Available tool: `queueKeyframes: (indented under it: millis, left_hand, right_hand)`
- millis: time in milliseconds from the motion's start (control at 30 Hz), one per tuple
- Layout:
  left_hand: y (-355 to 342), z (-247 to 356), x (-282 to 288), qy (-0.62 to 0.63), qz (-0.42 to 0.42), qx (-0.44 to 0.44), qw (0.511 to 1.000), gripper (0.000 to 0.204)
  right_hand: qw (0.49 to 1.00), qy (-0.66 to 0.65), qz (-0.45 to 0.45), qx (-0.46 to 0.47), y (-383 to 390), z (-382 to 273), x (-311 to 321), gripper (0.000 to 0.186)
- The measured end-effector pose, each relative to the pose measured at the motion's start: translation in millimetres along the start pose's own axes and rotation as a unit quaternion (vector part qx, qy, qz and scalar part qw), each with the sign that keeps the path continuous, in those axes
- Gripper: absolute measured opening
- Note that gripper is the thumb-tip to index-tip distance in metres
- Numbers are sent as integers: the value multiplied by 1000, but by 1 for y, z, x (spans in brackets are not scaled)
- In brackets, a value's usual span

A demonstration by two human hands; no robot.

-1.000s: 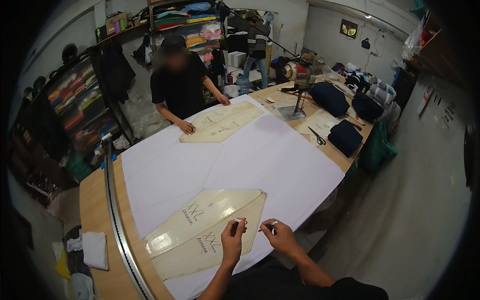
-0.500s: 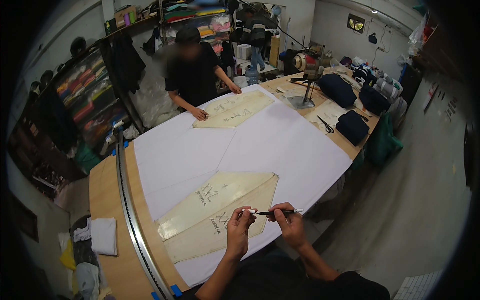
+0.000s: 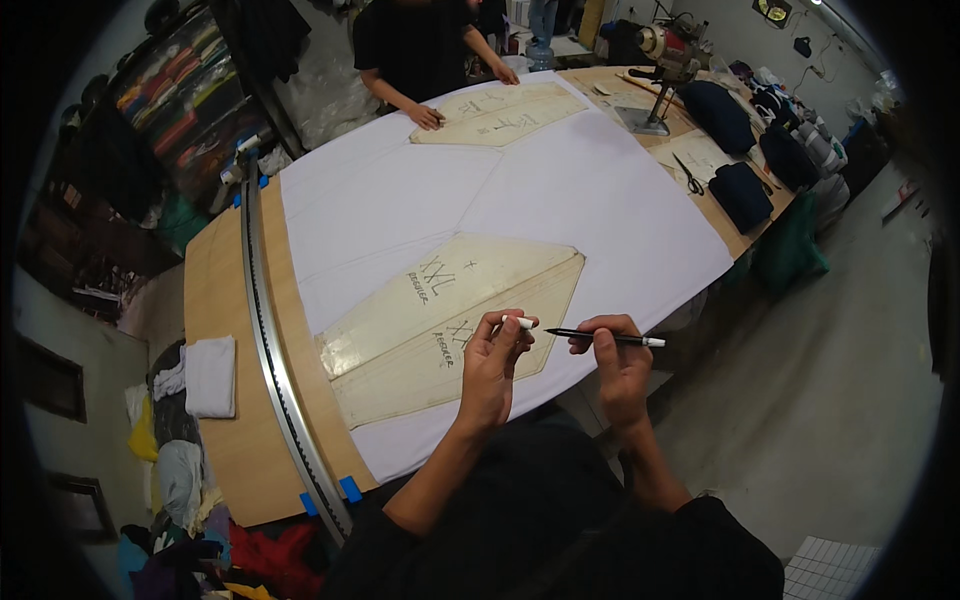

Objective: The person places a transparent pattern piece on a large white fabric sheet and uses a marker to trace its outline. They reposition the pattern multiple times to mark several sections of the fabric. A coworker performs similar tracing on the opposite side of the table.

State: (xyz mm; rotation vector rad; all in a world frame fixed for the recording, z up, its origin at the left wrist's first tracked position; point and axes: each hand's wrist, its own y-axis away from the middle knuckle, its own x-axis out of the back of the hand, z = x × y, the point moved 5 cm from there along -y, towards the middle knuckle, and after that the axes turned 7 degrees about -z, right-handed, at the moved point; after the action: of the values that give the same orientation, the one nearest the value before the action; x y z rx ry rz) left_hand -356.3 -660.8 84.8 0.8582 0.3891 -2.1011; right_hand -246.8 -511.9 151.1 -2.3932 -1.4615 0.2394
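In my left hand [image 3: 490,372], a small white pen cap [image 3: 518,322] is pinched between thumb and fingers. My right hand [image 3: 622,375] grips a slim black pen [image 3: 634,340] with a white end; its bare dark tip points left toward the cap, a small gap apart. Both hands are raised over the near edge of the table. Below and beyond them, a large cream pattern template [image 3: 395,310] with handwritten marks lies flat on white fabric [image 3: 620,220]. Pencil-like lines run across the cloth beyond the template.
Across the table, a person's hands [image 3: 428,118] rest on a second template [image 3: 490,115]. A metal rail [image 3: 265,330] runs along the left side. At the far right are a cloth-cutting machine [image 3: 668,60], scissors [image 3: 690,178] and dark fabric bundles [image 3: 742,197]. Folded white cloth [image 3: 211,377] sits at left.
The pen tip and the cap, close together before, are now apart, with my right hand farther right. My view has tilted downward, so the table sits higher in the picture.
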Motion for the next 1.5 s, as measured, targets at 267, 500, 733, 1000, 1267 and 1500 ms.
queueKeyframes:
  millis: [267, 500, 733, 1000, 1267, 1500]
  left_hand:
    - [8, -7, 2, 19, -10, 7, 1000, 32]
    - [11, -21, -6, 71, -37, 54, 995, 27]
    - [8, -27, -18, 123, -67, 99, 985, 27]
    - [3, 25, -39, 183, -37, 53, 981, 33]
    - [24, 31, -54, 245, -29, 102, 964, 35]
    - [27, 20, -46, 210, -28, 94, 973, 43]
  right_hand:
    - [999, -33, -16, 4, 3, -6, 2, 20]
    - [999, 3, -53, -5, 6, 10, -6, 16]
    - [998, 6, -23, 50, 5, 13, -6, 11]
    - [979, 11, 26, 203, -7, -66, 5, 19]
    - [977, -6, -16, 211, -3, -76, -3, 22]
    - [990, -29, 5, 140, -1, -63, -8, 22]
